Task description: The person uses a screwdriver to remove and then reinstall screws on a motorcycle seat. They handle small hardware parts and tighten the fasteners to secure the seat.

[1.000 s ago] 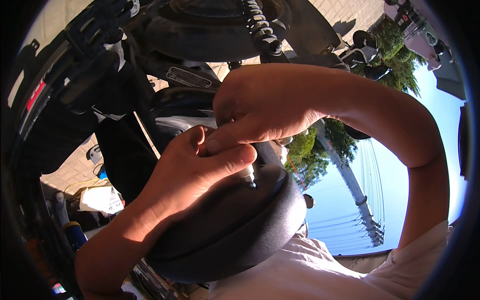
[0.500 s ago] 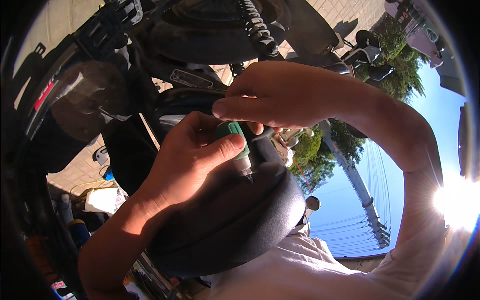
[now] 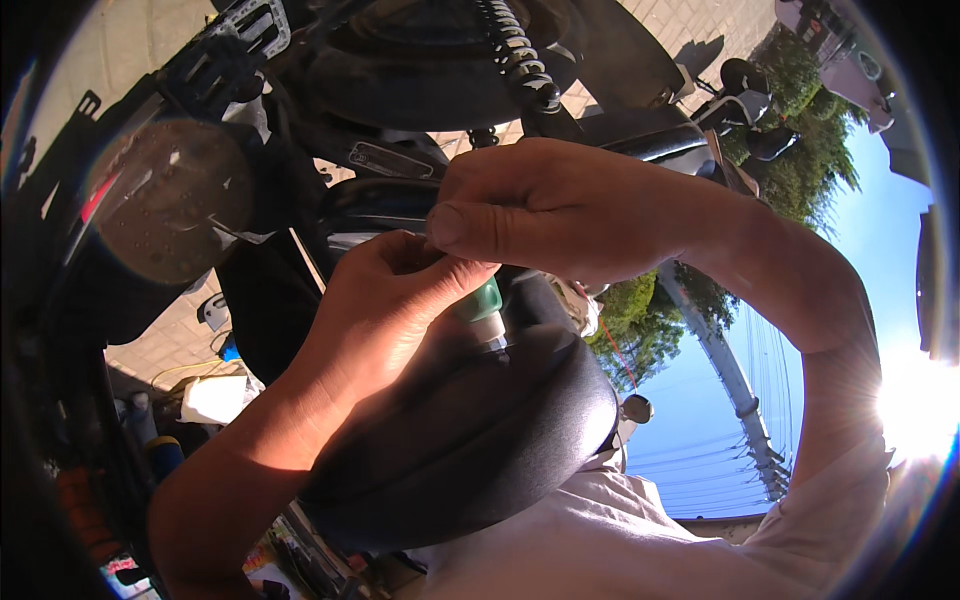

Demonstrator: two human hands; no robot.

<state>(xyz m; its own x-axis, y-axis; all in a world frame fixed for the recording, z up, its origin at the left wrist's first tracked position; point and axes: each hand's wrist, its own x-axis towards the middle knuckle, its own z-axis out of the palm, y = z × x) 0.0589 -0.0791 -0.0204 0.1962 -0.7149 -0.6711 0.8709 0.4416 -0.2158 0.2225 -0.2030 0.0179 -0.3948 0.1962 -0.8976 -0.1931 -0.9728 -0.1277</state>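
My left hand [image 3: 375, 310] is closed round a short green-handled tool [image 3: 487, 300], thumb across it. The tool's pale collar and slim metal tip point down toward a black padded motorcycle seat [image 3: 480, 440]; I cannot tell if the tip touches it. My right hand [image 3: 550, 210] is closed just above, its thumb tip against the left hand's fingers. Its other fingers are bent and mostly hidden, so what they grip does not show.
A coil-spring shock absorber [image 3: 515, 50] and dark wheel parts lie beyond my hands. A brown-grey disc-shaped part [image 3: 175, 200] is at the left. Lower left are a white bag-like item [image 3: 213, 398] and a blue container with a yellow top [image 3: 163, 455].
My left thumb has slid over the green handle and covers more of it. My right hand has turned slightly and moved lower over the tool; its fingers show less.
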